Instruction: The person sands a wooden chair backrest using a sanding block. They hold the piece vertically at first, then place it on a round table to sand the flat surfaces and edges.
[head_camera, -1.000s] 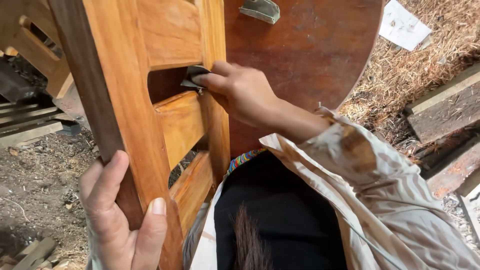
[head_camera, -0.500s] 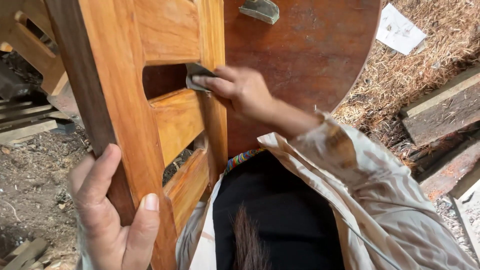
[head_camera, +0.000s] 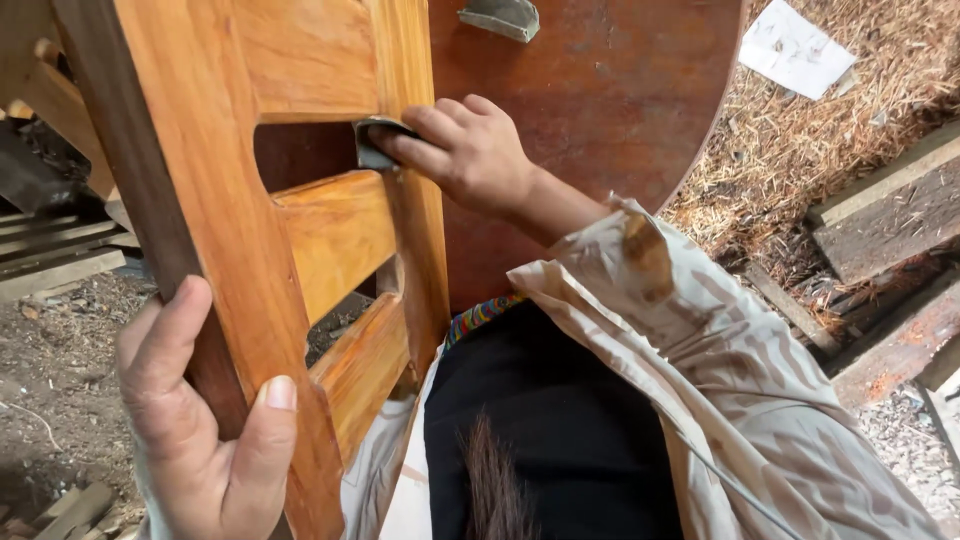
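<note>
Round desk top (head_camera: 600, 110): dark red-brown, lying behind the frame, with a second folded grey scrap (head_camera: 498, 16) on it near the upper edge.
Wooden frame (head_camera: 250, 200): pale orange slatted piece held upright and tilted, its slats running between two uprights; it fills the left half of the view.
Ground: straw and shavings to the right, with a white sheet of paper (head_camera: 790, 48) and rough planks (head_camera: 890, 215) well apart from the work.
Left hand (head_camera: 200, 430): its grip is wrapped around the dark outer upright, thumb over the front face, steadying the frame.
Right hand (head_camera: 470, 150): fingers pressed together, pinching a small grey sanding pad (head_camera: 375, 150) flat against the inner upright, just above the middle slat.
Doing it well (my judgement only): keep the pad flat and follow the grain into the corner, with light, even pressure, while the left hand holds the frame from rocking.
</note>
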